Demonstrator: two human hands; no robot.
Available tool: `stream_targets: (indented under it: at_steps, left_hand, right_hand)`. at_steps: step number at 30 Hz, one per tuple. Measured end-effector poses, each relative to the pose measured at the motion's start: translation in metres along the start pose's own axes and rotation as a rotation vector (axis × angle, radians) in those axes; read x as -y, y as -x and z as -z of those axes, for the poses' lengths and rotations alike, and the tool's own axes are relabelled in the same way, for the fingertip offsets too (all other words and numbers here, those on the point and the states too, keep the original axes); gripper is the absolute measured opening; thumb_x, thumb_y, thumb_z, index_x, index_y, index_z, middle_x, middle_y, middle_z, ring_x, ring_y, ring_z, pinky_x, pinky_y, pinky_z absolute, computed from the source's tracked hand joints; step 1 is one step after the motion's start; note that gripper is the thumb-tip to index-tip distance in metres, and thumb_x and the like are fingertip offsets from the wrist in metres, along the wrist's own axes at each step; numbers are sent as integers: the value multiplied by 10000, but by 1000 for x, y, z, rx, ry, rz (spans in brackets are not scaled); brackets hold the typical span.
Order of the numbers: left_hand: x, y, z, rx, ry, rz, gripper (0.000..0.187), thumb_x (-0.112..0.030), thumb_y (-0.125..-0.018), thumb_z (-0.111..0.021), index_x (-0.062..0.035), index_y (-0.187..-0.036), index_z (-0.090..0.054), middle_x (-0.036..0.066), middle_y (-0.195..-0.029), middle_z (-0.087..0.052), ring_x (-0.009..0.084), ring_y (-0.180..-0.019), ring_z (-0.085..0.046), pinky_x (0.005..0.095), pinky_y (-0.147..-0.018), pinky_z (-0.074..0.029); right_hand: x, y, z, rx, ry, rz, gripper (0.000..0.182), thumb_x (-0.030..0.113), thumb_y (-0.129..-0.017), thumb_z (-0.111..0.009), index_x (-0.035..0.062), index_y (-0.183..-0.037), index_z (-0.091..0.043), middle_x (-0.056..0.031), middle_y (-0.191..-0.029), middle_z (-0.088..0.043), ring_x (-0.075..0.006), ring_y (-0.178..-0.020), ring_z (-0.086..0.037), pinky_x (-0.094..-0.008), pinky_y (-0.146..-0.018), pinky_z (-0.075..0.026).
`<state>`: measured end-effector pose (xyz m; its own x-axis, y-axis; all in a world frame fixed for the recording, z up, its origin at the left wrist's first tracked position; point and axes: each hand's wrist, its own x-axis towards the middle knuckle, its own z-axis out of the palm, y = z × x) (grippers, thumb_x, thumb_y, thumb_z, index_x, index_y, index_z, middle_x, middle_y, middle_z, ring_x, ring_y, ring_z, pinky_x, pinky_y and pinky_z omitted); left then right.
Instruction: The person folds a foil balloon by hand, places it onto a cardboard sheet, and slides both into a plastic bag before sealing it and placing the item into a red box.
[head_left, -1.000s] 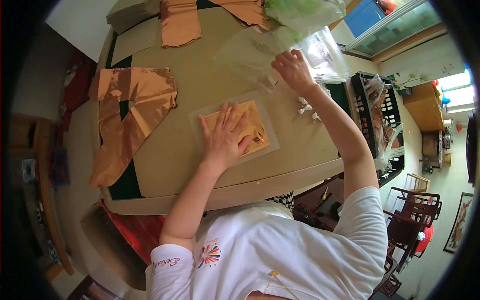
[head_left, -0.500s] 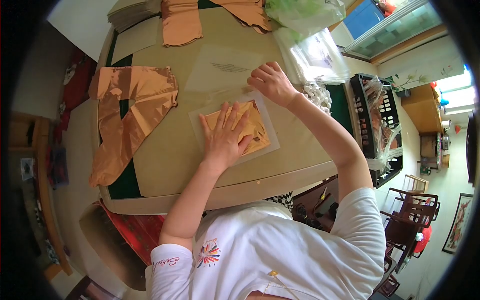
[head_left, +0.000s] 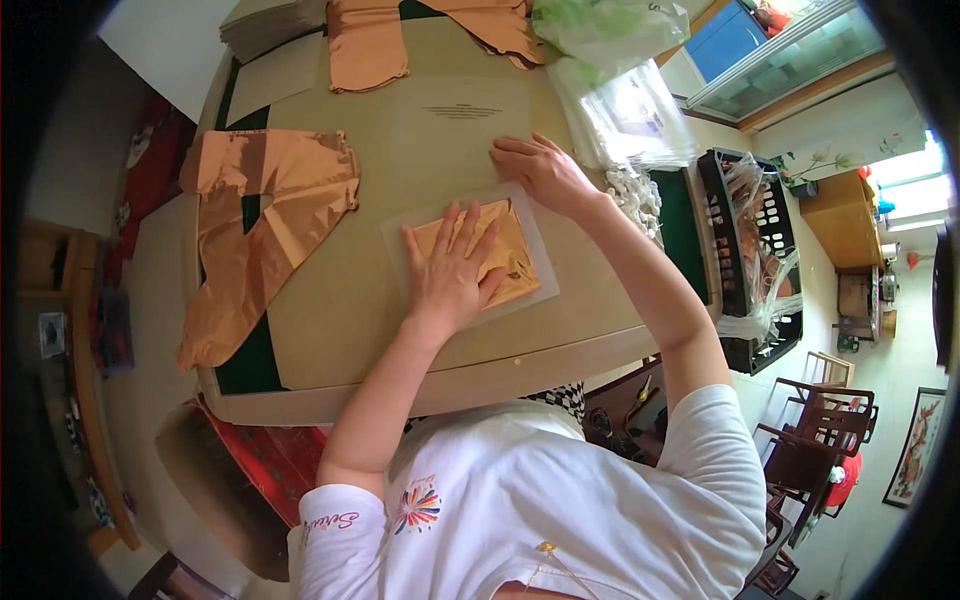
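My left hand [head_left: 450,268] lies flat with fingers spread on a folded piece of copper-coloured foil [head_left: 510,245]. Under the foil, the margin of a clear plastic sleeve [head_left: 545,285] shows all round. Just above it my right hand [head_left: 548,178] is closed, fingertips together at the lower right part of a clear plastic bag [head_left: 462,112] with lines of dark print. What the fingertips pinch is partly hidden by the hand. A large flat copper foil balloon [head_left: 270,215] rests to the left of both hands.
More copper foil balloons [head_left: 368,50] lie along the far edge of the table [head_left: 340,330]. A stack of pale sheets [head_left: 265,30] is at the far left. Clear plastic bags [head_left: 635,115] and a green-white bag [head_left: 610,35] lie right, near a black crate [head_left: 735,250].
The printed plastic bag has swung straighter and shifted slightly right. My right hand has moved a little down and right, its fingers now lower and flatter. My left hand has stayed on the foil.
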<state>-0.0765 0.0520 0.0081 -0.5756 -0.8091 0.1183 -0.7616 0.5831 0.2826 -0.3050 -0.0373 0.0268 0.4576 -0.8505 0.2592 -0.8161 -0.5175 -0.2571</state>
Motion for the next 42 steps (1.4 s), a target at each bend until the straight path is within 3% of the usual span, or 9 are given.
stream_targets:
  at_steps: [3, 6, 9, 12, 33, 37, 40, 42]
  left_hand:
    - [1, 0, -1, -20, 6, -9, 623, -461, -907, -554, -278, -1469, -355, 53, -1562, -256, 281, -1446, -217, 746, -1058, -73]
    - [2, 0, -4, -35, 11, -11, 621, -461, -908, -554, -274, -1467, -359, 53, -1563, -255, 284, -1447, -213, 748, -1057, -72]
    - [1, 1, -3, -20, 15, -7, 622, -459, -909, -555, -269, -1468, -358, 55, -1564, -249, 289, -1448, -209, 751, -1054, -69]
    - [1, 1, -3, -16, 9, -14, 620, -454, -910, -557, -265, -1467, -358, 57, -1564, -248, 290, -1447, -211, 755, -1051, -70]
    - [1, 0, -2, -22, -11, -27, 600, -462, -924, -533, -250, -1461, -370, 67, -1566, -244, 288, -1452, -197, 761, -1046, -81]
    - [1, 0, -1, -17, -23, -21, 616, -469, -923, -534, -263, -1472, -345, 62, -1566, -242, 286, -1453, -195, 755, -1053, -73]
    - [2, 1, -4, -80, 16, -34, 579, -466, -910, -538, -229, -1427, -432, 68, -1547, -289, 270, -1449, -209, 770, -1037, -108]
    - [1, 0, -3, -32, 2, -15, 602, -478, -919, -528, -267, -1459, -366, 53, -1563, -252, 270, -1454, -194, 751, -1057, -72]
  right_hand:
    - [-2, 0, 12, -16, -53, -9, 249, 116, -871, -603, 52, -1107, -651, -113, -1201, -618, -297, -1142, -550, -406, -995, -430]
    - [-2, -4, 12, -21, -153, -41, 147, 154, -825, -617, 54, -926, -655, -84, -1013, -639, -287, -1027, -583, -390, -885, -461]
    - [-1, -9, 12, -3, -169, -178, 167, 173, -781, -658, 47, -890, -647, -106, -910, -612, -309, -919, -591, -387, -849, -475]
    - [-12, -14, 10, 64, -277, -283, 180, 177, -753, -673, 46, -875, -649, -121, -908, -617, -308, -905, -598, -395, -817, -487]
    - [-36, -18, 6, 112, -300, -292, 195, 193, -784, -648, 38, -900, -622, -147, -860, -640, -327, -865, -623, -402, -769, -496]
    - [-29, -16, 7, 25, -239, -261, 133, 150, -794, -633, 40, -868, -628, -126, -841, -630, -323, -840, -616, -414, -772, -487]
    - [-20, -4, 10, -61, -140, -203, 84, 125, -803, -628, 55, -848, -635, -95, -834, -624, -298, -856, -607, -407, -782, -471]
    - [-17, 5, 6, -135, -90, -124, 64, 123, -804, -634, 70, -838, -638, -72, -831, -620, -274, -873, -600, -396, -786, -457]
